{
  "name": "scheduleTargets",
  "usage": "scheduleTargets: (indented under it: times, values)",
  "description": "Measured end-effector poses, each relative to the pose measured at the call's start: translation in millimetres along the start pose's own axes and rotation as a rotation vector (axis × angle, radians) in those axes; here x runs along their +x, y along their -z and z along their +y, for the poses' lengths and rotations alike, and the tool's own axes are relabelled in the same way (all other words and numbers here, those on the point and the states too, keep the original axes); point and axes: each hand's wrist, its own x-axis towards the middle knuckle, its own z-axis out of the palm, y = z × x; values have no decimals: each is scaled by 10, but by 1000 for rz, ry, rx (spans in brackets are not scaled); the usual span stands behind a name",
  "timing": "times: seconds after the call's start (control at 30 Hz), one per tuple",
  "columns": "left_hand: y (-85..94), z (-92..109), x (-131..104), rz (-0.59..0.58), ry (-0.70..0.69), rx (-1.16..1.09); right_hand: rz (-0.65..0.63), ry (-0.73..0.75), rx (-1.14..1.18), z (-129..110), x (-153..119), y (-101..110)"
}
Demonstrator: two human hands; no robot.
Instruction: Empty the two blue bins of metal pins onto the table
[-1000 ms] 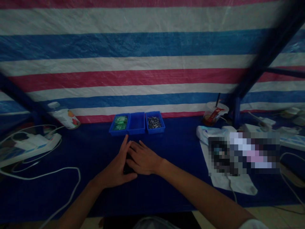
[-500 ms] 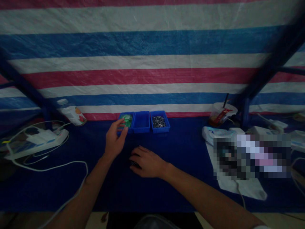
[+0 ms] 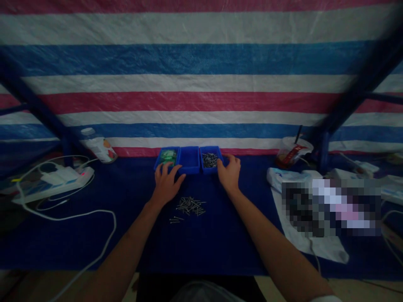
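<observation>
Three small blue bins stand in a row at the back of the table. My left hand (image 3: 166, 182) is at the front of the left bin (image 3: 157, 157), fingers spread over its near edge and thumb out to the right. That bin holds green and whitish pieces that I cannot make out. The middle bin (image 3: 189, 159) has nothing visible in it. My right hand (image 3: 229, 172) is open against the right side of the right bin (image 3: 209, 170), thumb near its front corner. Slim metal pieces (image 3: 209, 159), like screws or nails, fill it. A loose pile of similar screws (image 3: 189, 205) lies between my forearms.
On the left are a power strip (image 3: 53, 184) with white cables and a bottle (image 3: 99, 147). On the right stand a plastic cup with a straw (image 3: 292, 151), a soft white pack (image 3: 280, 178) and a blurred-out area over white paper (image 3: 333, 249). A striped tarp (image 3: 201, 58) hangs behind.
My right hand has moved from the table middle to the right bin, uncovering the pile of screws. My left hand has shifted slightly right and down to the left bin's front edge.
</observation>
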Motion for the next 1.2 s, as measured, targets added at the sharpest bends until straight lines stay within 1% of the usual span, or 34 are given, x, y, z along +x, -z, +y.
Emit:
scheduleTargets:
  times: [0.07, 0.13, 0.23, 0.4, 0.5, 0.6, 0.77, 0.87, 0.93, 1.0, 1.07, 1.13, 1.2]
  values:
    - [-7, 30, 20, -11, 10, 12, -73, -143, 69, 83, 121, -11]
    - [-9, 59, 41, -18, 28, 25, -140, -230, 125, 137, 188, -18]
    - [-10, 87, 70, -3, 65, 42, -191, -280, 160, 188, 229, -21]
    - [-34, 97, 90, 78, 113, 33, -258, -375, 245, 230, 234, -42]
    - [-49, 91, 87, 104, 115, 18, -258, -416, 317, 233, 212, -57]
    - [-55, 81, 84, 97, 113, -5, -222, -442, 381, 217, 177, -31]
    - [-29, 86, 59, 121, 97, -29, -147, -416, 445, 124, 131, 136]
    - [35, 121, 25, 171, 72, -28, -102, -369, 530, 27, 105, 237]
    - [99, 155, -2, 207, 35, -41, -98, -319, 588, -43, 71, 276]
    - [167, 188, -28, 246, 13, -69, -130, -268, 629, -112, 17, 289]
    - [223, 208, -49, 265, -3, -137, -193, -230, 653, -176, -61, 277]
    - [252, 214, -66, 219, -33, -297, -271, -202, 664, -229, -155, 244]
    - [249, 211, -84, 134, -50, -483, -348, -174, 670, -268, -260, 199]
